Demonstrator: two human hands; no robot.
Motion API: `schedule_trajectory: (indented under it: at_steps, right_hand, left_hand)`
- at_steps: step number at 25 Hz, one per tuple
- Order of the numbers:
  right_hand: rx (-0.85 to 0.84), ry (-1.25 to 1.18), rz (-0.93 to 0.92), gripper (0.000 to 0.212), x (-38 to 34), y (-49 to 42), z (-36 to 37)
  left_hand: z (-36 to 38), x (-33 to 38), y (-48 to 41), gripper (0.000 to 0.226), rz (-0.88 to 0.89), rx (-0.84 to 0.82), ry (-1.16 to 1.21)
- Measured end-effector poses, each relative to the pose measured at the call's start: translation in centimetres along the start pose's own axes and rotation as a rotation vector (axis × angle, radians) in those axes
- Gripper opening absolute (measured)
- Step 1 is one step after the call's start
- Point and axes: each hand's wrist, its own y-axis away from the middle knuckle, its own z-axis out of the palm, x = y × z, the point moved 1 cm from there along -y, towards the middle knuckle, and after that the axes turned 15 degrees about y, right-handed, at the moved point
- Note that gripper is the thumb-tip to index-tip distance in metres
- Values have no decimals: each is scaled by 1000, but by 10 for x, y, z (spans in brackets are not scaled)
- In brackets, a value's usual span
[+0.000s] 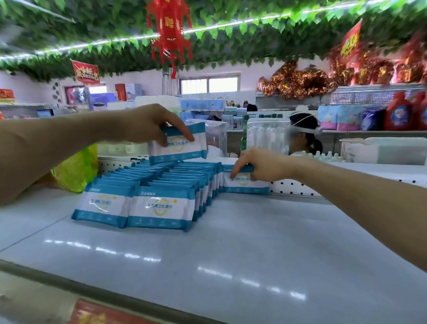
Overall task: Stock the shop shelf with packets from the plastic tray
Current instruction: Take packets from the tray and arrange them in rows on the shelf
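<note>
Two rows of blue-and-white wipe packets [158, 208] stand upright on the white shelf [236, 254], running back from the front. My left hand [152, 124] holds one more packet [180, 148] in the air above the back of the rows, fingers over its top edge. My right hand [259, 166] grips the top of another packet [245, 182] that stands on the shelf to the right of the rows, against the perforated back panel. No plastic tray is in view.
A yellow-green plastic bag [76, 170] sits behind the rows on the left. Clear plastic boxes [267, 135] and a person [304, 135] in the aisle are beyond the shelf's back. Detergent bottles [398, 114] fill shelves at far right. A red price strip [104, 323] lines the front edge.
</note>
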Motion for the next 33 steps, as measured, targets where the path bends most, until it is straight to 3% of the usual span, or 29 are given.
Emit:
schedule_trajectory:
  at_steps: [8, 12, 16, 26, 33]
  right_hand:
    - [148, 0, 123, 53, 46, 35, -26]
    - [264, 7, 206, 56, 71, 63, -32]
    - [273, -7, 203, 49, 79, 88, -34]
    - [251, -14, 84, 47, 26, 63, -43]
    - [301, -94, -274, 35, -141, -35, -63]
  left_hand:
    - [60, 30, -60, 54, 104, -82, 131]
    - [116, 24, -88, 56, 122, -230, 48]
    - [146, 8, -102, 55, 113, -343, -109]
    - [100, -2, -54, 43, 183, -128, -166]
    - [-8, -48, 136, 38, -228, 146, -240]
